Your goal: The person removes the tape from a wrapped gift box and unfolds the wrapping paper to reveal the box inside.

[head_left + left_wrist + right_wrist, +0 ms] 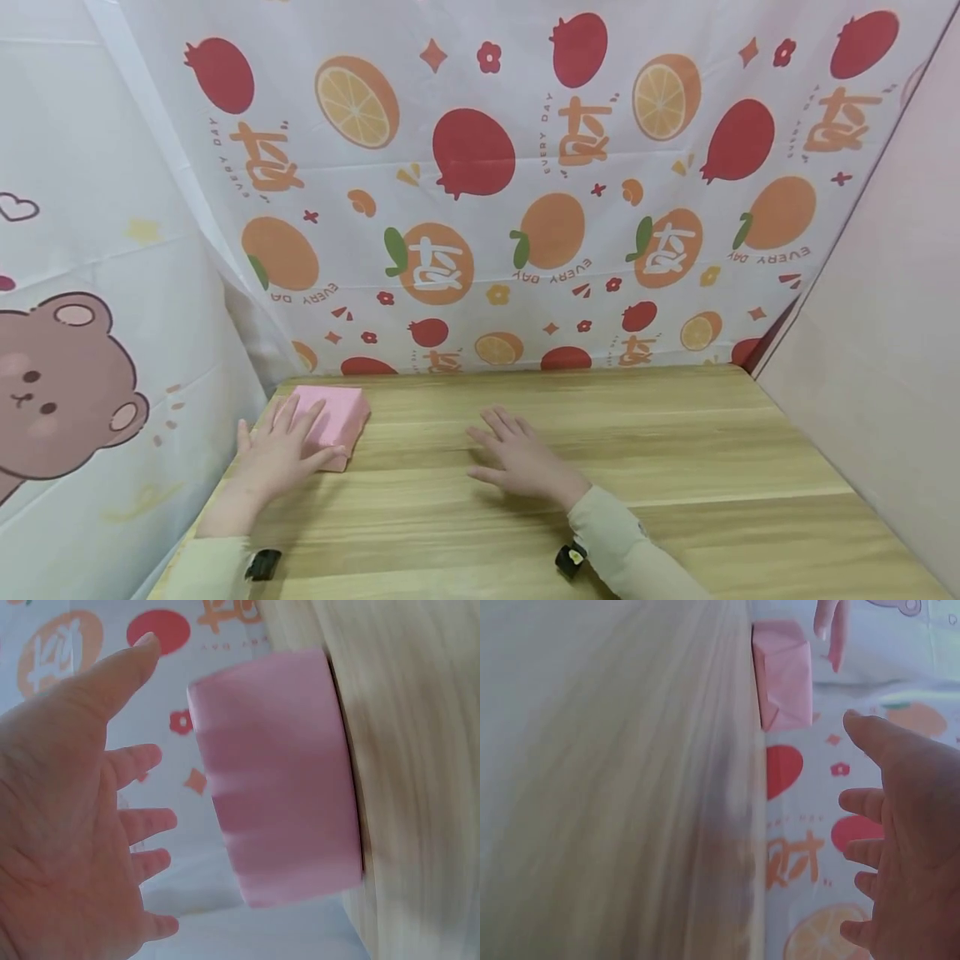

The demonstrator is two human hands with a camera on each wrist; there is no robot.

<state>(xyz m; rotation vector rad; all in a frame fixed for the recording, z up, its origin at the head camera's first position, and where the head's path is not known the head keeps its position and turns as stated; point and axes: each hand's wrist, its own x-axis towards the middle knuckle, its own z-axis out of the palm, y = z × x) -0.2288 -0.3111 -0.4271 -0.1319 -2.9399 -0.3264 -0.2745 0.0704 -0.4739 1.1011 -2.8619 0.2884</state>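
Head view, far left: a white cloth hangs beside the bench, printed with a brown bear. Next comes the left hand, its fingers spread, reaching from a pale sleeve with a small black device at the cuff. From above, its fingers overlap a pink box — the left wrist view shows a gap between palm and box, so the hand hovers over it. The box rests on the bench near its far left corner, its top edge softly dented in the left wrist view, and folded flaps show on its side in the right wrist view.

Further right, past bare wood grain, the right hand hovers above the middle of the bench, well apart from the box, its fingers spread and thumb held away. Another black device sits at that cuff. Along the far side hangs a cloth with oranges and red fruit; at far right stands a plain pale panel.
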